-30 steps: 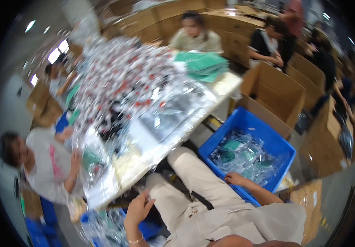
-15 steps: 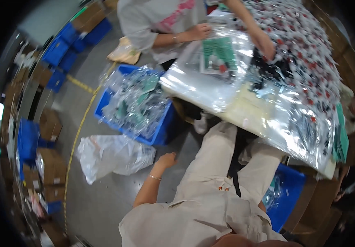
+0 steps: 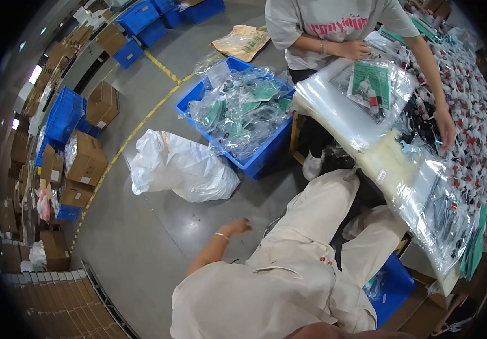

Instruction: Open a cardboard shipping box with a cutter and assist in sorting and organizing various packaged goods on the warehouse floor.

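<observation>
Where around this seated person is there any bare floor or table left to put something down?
Bare grey floor lies beside the left hand, between the white plastic sack, the blue crate of bagged parts and the cardboard boxes. The table is crowded: clear bags and small parts cover it, and a co-worker's hands are working there.

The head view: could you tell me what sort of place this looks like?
Probably a packing or warehouse floor: stacked cardboard boxes, blue crates, a blue bin of bagged parts, and a co-worker sorting small items at a plastic-covered table.
</observation>
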The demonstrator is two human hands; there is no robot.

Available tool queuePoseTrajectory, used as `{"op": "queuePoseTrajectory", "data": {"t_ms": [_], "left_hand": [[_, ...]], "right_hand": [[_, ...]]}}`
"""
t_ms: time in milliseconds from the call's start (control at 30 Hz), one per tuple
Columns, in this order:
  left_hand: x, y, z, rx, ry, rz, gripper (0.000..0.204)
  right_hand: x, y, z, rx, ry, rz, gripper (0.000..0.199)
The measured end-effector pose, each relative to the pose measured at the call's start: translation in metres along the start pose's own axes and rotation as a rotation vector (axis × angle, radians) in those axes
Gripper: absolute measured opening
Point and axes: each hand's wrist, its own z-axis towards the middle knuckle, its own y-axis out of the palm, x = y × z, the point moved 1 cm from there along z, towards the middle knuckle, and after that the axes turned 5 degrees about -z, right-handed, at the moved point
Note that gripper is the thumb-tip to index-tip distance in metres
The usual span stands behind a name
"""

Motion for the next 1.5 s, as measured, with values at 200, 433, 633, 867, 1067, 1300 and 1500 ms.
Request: {"op": "queuePoseTrajectory", "data": {"t_ms": [200,433,633,867,1067,1300,1500], "left_hand": [[-0.017,-0.196,-0.058,1.095,-0.333,-0.116,0.07],[-0.092,-0.314,-0.088,1.149,-0.331,0.193,0.076],[-0.111,-0.295,-0.005,0.987,-0.12,-0.021,0.037],[-0.097,-0.214,0.006,0.999,-0.051,-0.604,0.054],[-0.027,-0.17,-0.001,0.796,-0.093,-0.354,0.045],[-0.005,-0.183,0.008,0.872,-0.169,-0.359,0.041],[0.079,-0.143,-0.013,0.775,-0.061,-0.552,0.042]], "right_hand": [[0.002,-0.013,0.01,-0.027,0.003,-0.083,0.034],[-0.019,0.015,-0.005,-0.061,0.053,-0.089,0.034],[-0.021,0.04,-0.102,0.03,0.27,-0.045,0.034],[-0.031,0.055,-0.121,0.289,0.393,0.03,0.034],[-0.004,0.076,-0.118,0.395,0.411,0.112,0.035],[0.01,0.082,-0.064,0.45,0.319,0.21,0.035],[0.032,0.089,-0.058,0.413,0.312,0.227,0.035]]}}
